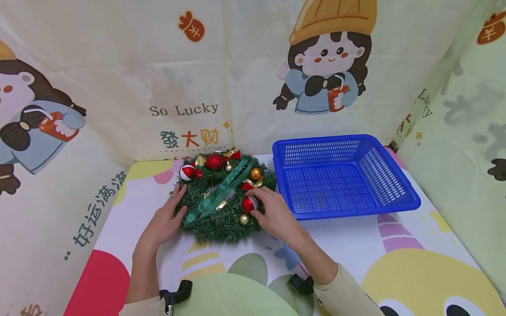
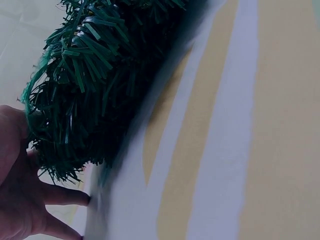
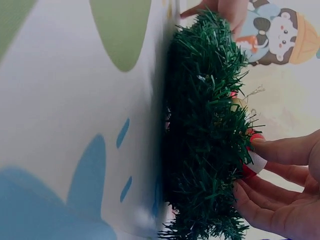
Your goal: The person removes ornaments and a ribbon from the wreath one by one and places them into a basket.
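A green Christmas wreath (image 1: 231,230) lies flat on the table, with a dark green ribbon (image 1: 221,191) slanting across it. Baubles and small red-and-gold bows sit among its branches. My left hand (image 1: 164,221) rests against the wreath's left side; in the left wrist view its fingers (image 2: 65,195) spread out straight beside the branches. On the right side of the wreath, my right hand (image 1: 274,215) pinches a red-and-white bauble (image 1: 248,204) between thumb and fingers. A small gold bauble (image 1: 244,219) sits just below it. The right wrist view shows the bauble (image 3: 256,164) partly covered by branches and fingers.
A blue plastic basket (image 1: 348,213) stands right of the wreath, close to my right hand. Behind the table hangs a printed cloth (image 1: 253,87), and another cloth side (image 1: 454,145) rises at the right. The tabletop (image 1: 174,263) carries a cartoon print.
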Demonstrator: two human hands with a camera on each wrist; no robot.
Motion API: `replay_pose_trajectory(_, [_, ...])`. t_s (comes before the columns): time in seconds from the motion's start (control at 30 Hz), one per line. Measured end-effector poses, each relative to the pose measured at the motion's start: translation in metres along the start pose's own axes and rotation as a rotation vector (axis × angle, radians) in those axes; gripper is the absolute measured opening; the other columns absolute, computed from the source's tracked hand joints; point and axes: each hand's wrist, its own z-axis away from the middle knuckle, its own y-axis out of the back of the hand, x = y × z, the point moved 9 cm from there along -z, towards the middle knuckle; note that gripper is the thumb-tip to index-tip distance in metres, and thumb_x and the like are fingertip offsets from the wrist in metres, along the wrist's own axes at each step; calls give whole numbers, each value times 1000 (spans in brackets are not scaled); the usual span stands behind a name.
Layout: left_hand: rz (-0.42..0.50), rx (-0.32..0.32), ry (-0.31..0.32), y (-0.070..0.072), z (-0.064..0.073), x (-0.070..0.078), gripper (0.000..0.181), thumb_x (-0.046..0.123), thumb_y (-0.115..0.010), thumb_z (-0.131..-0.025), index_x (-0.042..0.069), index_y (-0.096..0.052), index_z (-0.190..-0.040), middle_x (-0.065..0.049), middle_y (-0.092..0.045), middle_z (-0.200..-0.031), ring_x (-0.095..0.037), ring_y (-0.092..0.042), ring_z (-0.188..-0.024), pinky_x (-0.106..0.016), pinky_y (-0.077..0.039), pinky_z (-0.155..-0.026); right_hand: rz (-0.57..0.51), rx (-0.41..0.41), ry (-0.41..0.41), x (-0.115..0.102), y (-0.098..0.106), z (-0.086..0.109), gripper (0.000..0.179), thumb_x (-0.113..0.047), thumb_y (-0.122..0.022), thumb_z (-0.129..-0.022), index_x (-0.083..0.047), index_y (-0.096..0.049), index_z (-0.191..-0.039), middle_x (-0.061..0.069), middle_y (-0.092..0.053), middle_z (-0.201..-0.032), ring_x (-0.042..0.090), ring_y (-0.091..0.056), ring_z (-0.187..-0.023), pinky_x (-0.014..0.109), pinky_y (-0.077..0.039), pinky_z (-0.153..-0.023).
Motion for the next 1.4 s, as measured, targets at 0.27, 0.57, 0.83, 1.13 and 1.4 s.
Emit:
replay_pose_trajectory(0.27, [11,0,5,-1,0,-1,67,26,-47,-112,21,-13,-169,-9,-3,-177,-48,-12,-159,-71,-20,-122,-25,-4,-9,0,3,1,42,-1,-79,-90,-13,-70,-129,6,-69,-124,22,-68,-103,39,-62,-87])
replay_pose_trajectory(0.57, [7,5,1,0,0,-2,67,27,-47,-112,24,-13,-169,-8,-3,-177,-47,-14,-159,-71,-21,-122,-69,4,-32,2,8,1,42,2,-77,-90,-12,-70,-129,9,-69,-123,25,-69,-105,41,-62,-90])
replay_pose_trajectory(0.83, [16,7,-2,-1,0,-2,67,26,-47,-112,24,-13,-169,-8,-3,-177,-47,-13,-159,-71,-21,-122,-72,20,-37,1,12,3,42,4,-78,-89,-12,-71,-127,8,-69,-120,23,-72,-103,34,-63,-87])
replay_pose_trajectory(1.13, [12,0,-5,0,1,-2,67,27,-47,-112,23,-12,-170,-8,-2,-177,-48,-12,-159,-72,-20,-121,-127,15,-52,0,18,3,43,6,-77,-89,-9,-70,-128,11,-68,-123,27,-74,-107,30,-63,-85])
replay_pose_trajectory(1.4, [20,-2,-5,-1,0,-2,67,27,-46,-112,22,-12,-170,-8,-2,-177,-48,-11,-159,-71,-20,-122,-129,30,-60,0,25,5,44,6,-79,-87,-10,-71,-127,10,-69,-122,28,-73,-109,31,-63,-85])
